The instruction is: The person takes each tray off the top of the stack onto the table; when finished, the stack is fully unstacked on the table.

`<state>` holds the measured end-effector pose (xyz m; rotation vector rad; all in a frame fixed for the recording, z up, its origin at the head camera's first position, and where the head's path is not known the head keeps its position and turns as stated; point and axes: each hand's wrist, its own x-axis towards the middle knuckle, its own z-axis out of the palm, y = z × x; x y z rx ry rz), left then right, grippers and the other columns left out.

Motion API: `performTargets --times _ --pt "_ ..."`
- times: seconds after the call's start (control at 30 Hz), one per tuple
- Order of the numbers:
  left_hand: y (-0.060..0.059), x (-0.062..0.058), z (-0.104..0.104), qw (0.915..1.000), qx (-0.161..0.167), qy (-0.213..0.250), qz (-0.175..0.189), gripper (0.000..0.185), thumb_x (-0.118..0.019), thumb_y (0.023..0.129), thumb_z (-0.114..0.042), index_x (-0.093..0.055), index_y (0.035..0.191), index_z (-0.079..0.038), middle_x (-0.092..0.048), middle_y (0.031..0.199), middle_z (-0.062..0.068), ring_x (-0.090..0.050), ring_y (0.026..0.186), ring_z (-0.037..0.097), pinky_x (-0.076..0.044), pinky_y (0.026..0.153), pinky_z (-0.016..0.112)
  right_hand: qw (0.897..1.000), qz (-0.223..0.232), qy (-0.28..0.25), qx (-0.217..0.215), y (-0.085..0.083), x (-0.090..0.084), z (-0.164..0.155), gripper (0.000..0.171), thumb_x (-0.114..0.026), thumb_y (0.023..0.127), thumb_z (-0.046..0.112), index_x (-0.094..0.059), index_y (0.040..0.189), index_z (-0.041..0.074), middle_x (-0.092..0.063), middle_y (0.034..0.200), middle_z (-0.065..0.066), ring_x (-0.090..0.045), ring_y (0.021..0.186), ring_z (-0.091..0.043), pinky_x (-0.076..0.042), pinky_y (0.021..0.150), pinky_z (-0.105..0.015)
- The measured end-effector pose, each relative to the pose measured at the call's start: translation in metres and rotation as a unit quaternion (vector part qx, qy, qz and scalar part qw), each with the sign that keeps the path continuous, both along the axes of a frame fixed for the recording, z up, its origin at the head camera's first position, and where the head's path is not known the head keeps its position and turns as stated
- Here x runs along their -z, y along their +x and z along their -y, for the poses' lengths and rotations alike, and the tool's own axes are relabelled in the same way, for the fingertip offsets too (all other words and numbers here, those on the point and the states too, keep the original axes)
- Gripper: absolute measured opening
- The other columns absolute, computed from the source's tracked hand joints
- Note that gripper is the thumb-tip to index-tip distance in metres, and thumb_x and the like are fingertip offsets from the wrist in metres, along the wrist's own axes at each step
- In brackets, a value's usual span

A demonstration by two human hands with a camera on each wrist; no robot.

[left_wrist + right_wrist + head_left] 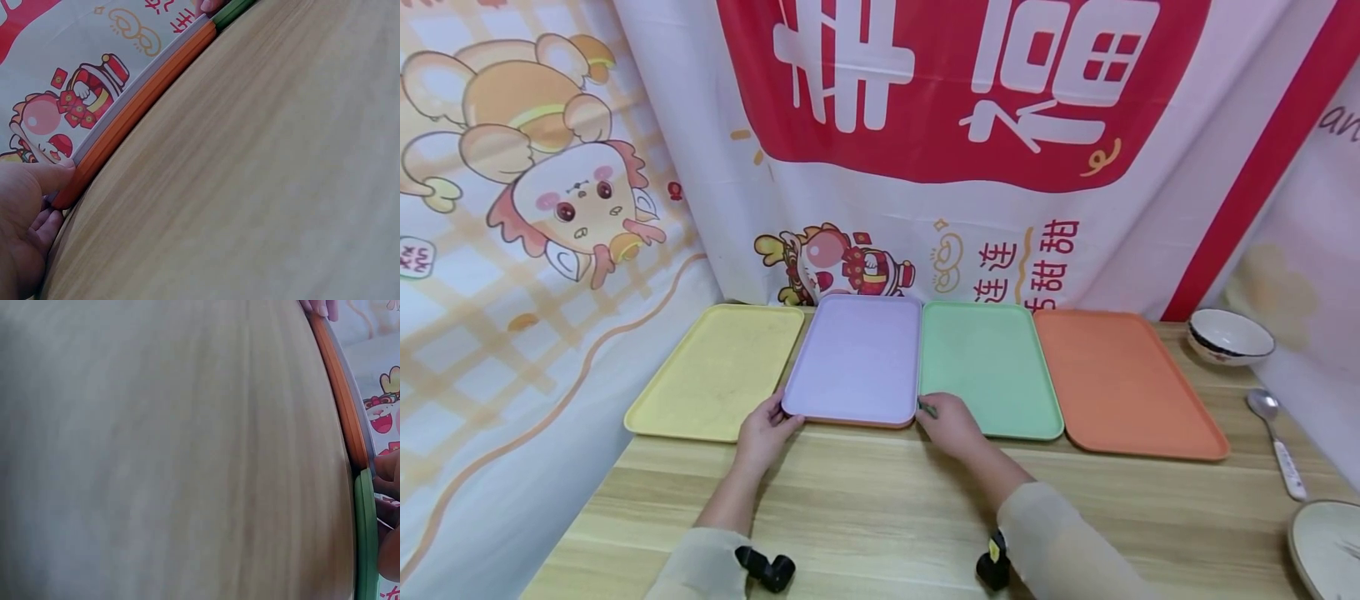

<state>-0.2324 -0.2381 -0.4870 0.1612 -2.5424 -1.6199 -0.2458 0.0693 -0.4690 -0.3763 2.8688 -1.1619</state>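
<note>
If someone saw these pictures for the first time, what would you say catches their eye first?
Four flat plastic trays lie in a row on the wooden table: yellow tray, lilac tray, green tray and orange tray. The left hand and right hand grip the lilac tray's near corners; an orange edge shows beneath it. Behind hangs a red-and-white cartoon banner.

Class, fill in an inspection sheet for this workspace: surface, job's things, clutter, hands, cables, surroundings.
Surface: wooden table.
Job's things: purple tray stacked on an orange-edged tray, between yellow tray and green tray; orange tray at the right end.
Clutter: bowl, spoon, plate.
Hands: left hand grips the purple tray's near-left corner; right hand its near-right corner.
Cables: nothing seen.
Surroundings: printed banners.
</note>
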Motion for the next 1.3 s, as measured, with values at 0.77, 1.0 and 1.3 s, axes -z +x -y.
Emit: performTargets --times 0.77,1.0,1.3 --pt "0.000 -0.002 0.001 0.9990 0.003 0.044 -0.003 0.067 -0.068 0.090 -0.006 -0.034 0.146 0.011 -0.042 0.144 0.034 -0.046 0.133 0.043 -0.044 0.108 0.042 0.925 0.118 -0.348 0.098 0.006 -0.009 0.022 0.045 -0.062 0.095 0.010 -0.052 0.137 -0.002 -0.060 0.130 -0.025 -0.065 0.111 -0.027 -0.059 0.096 -0.036" --pt "-0.001 -0.001 0.002 0.9990 0.008 0.045 -0.001 0.068 -0.068 0.091 -0.006 -0.033 0.146 0.011 -0.040 0.146 0.034 -0.043 0.135 0.042 -0.043 0.110 0.043 0.842 0.184 -0.502 0.071 0.003 -0.007 0.028 0.054 -0.051 0.099 0.001 -0.032 0.149 -0.003 -0.057 0.126 -0.026 -0.064 0.099 -0.017 -0.059 0.095 -0.031" --pt "-0.003 0.003 0.002 0.9981 0.010 0.059 -0.008 0.066 -0.068 0.090 -0.003 -0.035 0.145 0.010 -0.040 0.146 0.033 -0.043 0.136 0.042 -0.042 0.110 0.042 0.841 0.197 -0.501 0.056 0.001 -0.002 0.031 0.058 -0.046 0.101 0.000 -0.020 0.153 -0.004 -0.045 0.141 -0.035 -0.054 0.127 -0.034 -0.049 0.108 -0.044"
